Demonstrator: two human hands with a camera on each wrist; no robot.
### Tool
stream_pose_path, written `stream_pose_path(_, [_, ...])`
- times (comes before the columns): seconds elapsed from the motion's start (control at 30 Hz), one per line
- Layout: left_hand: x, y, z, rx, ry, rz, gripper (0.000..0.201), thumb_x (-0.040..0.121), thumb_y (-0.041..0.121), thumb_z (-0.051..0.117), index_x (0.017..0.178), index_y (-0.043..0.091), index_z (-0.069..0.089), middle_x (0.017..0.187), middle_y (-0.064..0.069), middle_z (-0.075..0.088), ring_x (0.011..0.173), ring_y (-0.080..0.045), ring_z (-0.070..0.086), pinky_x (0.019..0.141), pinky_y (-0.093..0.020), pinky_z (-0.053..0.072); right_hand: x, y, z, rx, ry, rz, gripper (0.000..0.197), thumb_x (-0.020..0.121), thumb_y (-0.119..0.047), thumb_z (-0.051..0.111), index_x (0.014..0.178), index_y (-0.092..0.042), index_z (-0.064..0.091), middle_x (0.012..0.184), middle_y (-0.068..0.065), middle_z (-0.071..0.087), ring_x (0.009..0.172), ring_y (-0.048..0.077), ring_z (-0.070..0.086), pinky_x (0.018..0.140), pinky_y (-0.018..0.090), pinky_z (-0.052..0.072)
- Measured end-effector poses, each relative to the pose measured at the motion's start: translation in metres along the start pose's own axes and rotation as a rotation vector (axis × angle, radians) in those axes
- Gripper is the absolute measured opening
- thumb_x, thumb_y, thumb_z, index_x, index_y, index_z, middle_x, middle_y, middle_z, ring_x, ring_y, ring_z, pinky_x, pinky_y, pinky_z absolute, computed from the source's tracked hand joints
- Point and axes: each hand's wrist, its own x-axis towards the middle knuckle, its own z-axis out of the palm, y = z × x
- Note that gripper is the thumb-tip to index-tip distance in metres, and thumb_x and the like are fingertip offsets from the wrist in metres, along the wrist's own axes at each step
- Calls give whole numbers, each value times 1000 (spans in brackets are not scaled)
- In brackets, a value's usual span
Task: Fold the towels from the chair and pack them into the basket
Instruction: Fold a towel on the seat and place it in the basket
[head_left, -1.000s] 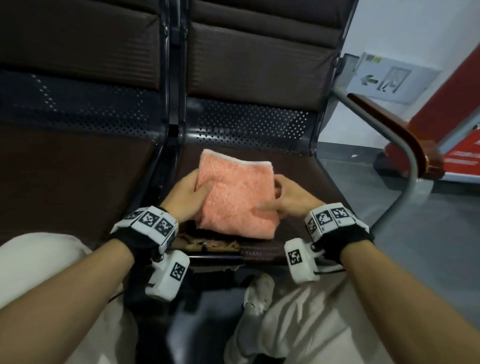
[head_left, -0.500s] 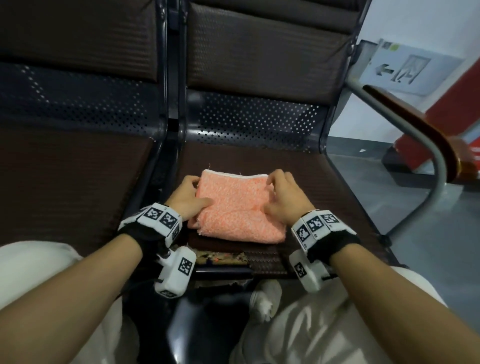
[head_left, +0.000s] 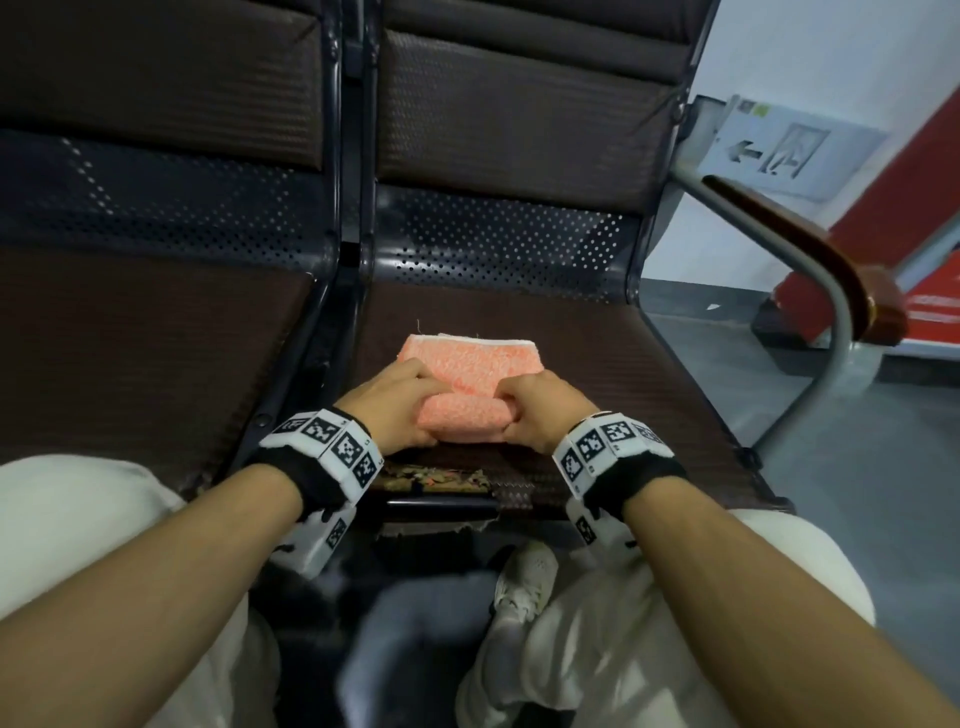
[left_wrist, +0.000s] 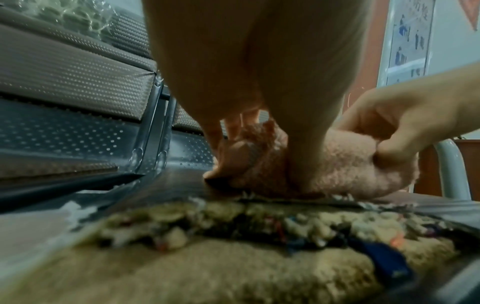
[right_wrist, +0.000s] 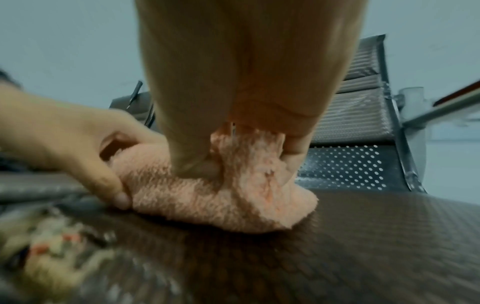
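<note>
The fluffy orange-pink terry towel (head_left: 470, 387) is lying on the dark brown padded chair seat (head_left: 623, 384), its near edge being gripped by the left hand (head_left: 397, 405) and the right hand (head_left: 543, 410), fingers curled round it; the fold should be carried over evenly, edges being kept aligned and layers pinched together

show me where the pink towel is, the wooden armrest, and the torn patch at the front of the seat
pink towel (head_left: 470, 358), head view, on its flat top layer.
wooden armrest (head_left: 810, 244), head view, on its brown top.
torn patch (head_left: 431, 475), head view, on the frayed padding.
</note>
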Motion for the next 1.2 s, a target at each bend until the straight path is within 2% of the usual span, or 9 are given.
stream_pose_path(0.17, [-13,11,-21,-7,27,-76,16,81,26,58,95,20,55,93,-3,62,88,-24,60,73,-34,48,-10,2,-13,143,2,-1,50,84,-33,61,132,-18,55,123,5,62,108,20,56,82,20,36])
stream_pose_path(0.23, [-14,14,-31,-74,-9,-113,15,85,25,56,99,20,50,91,-4,61,81,-22,58,67,-32,44,-14,10,-19,198,-80,2,67,80,-43,68,139,-19,46,133,3,55,114,19,52,86,22,34])
stream_pose_path(0.3, [-12,13,-42,-113,-94,-125,21,90,26,54,109,20,50,96,-4,62,86,-22,61,74,-35,49,-15,17,-21,227,-105,26,77,70,-45,79,136,-20,47,129,-1,55,115,18,52,87,24,35])
stream_pose_path(0.47, [4,-1,-55,-197,-154,-134,20,95,22,51,112,14,56,99,-3,61,96,-21,59,85,-32,45,2,27,-22,476,114,80,42,70,-27,83,104,-29,58,96,-10,62,96,14,59,76,25,47])
stream_pose_path(0.67, [30,-25,-48,-199,-163,-239,33,96,22,49,127,14,54,120,-6,61,110,-21,58,100,-37,44,39,21,-15,605,227,196,53,80,-37,73,123,-12,57,119,7,62,110,23,58,95,39,48])
stream_pose_path(0.9, [41,-39,-29,36,-133,-192,29,97,28,47,119,17,62,120,-10,51,114,-25,53,102,-34,38,59,21,5,378,112,442,64,81,-58,64,122,-9,59,123,13,61,108,28,60,77,26,42])
stream_pose_path(1.03, [41,-39,-29,9,-126,-189,30,97,24,47,124,18,58,121,-8,54,116,-23,52,100,-32,39,63,15,9,359,-60,536,79,84,-71,43,128,-5,53,127,15,59,111,31,59,81,30,42])
stream_pose_path(1.1, [39,-38,-30,-4,-134,-190,30,96,23,48,125,20,56,124,-7,55,116,-22,52,100,-34,41,64,8,8,444,-150,536,78,89,-66,40,135,-4,46,133,16,55,116,31,56,89,32,42])
stream_pose_path(1.2, [32,-33,-34,-39,-143,-215,30,97,26,46,125,20,56,126,-6,58,114,-21,55,96,-35,45,60,-3,-6,679,-180,523,67,94,-53,46,140,-5,39,131,17,53,108,31,57,78,33,46])
